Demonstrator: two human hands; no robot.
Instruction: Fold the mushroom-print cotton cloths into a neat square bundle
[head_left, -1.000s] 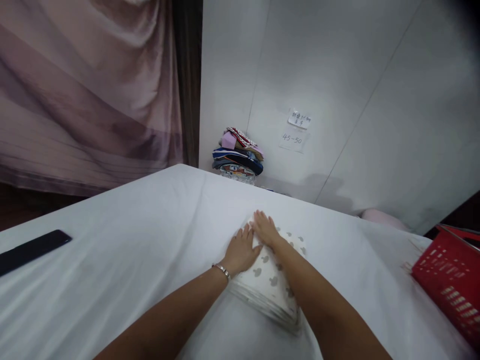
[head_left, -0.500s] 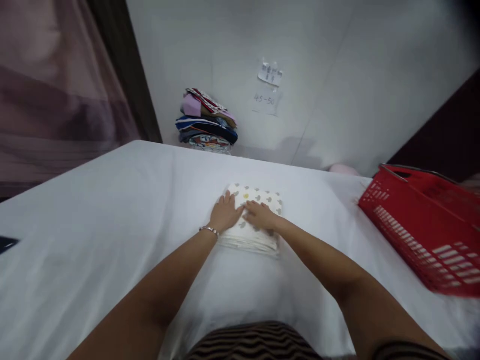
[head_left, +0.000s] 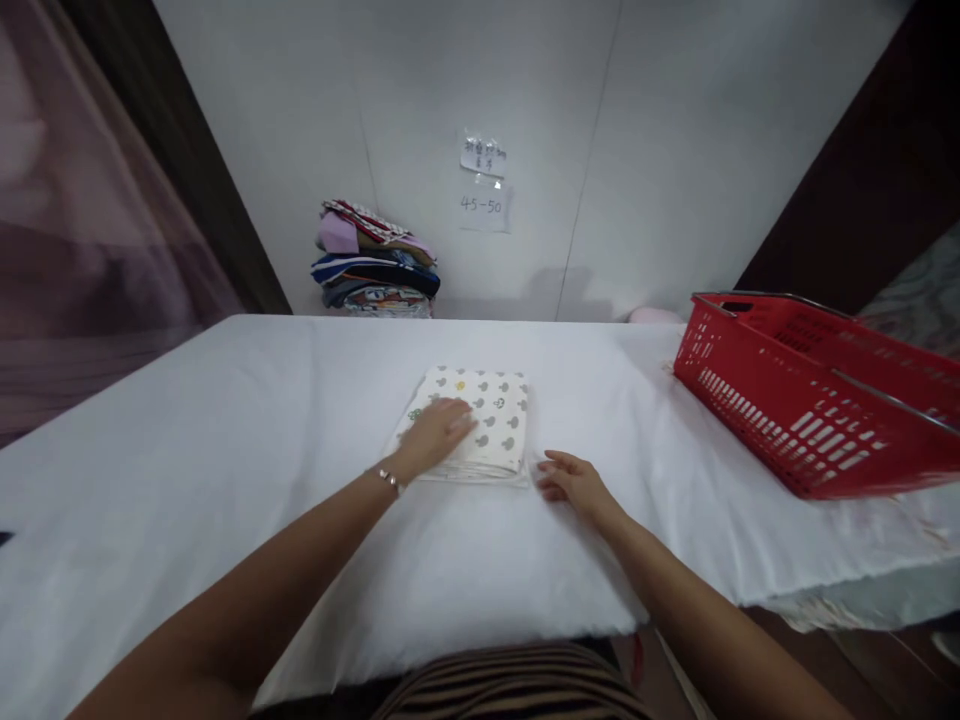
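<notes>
A folded white cloth point(head_left: 491, 425) with grey tree-like prints and small yellow and green figures lies on the white-covered table. My left hand point(head_left: 435, 435), a bracelet at its wrist, is over the cloth's left front part with fingers stretched; whether the palm presses down cannot be made out. Just off the cloth's front right corner, my right hand point(head_left: 574, 482) hovers low with fingers apart and slightly bent, holding nothing that I can see. Thin pale layers show along the cloth's front edge.
A red plastic basket point(head_left: 757, 420) with metal handles stands on the white table cover point(head_left: 262, 450) at the right. A stack of folded fabrics point(head_left: 375, 265) is at the back left against the wall. Two paper notes point(head_left: 484, 195) hang on the wall, and a pink curtain point(head_left: 90, 230) is at the left.
My right hand has come off the cloth and moved right and toward me. The left hand has slid nearer on the cloth. The camera view has shifted and levelled.
</notes>
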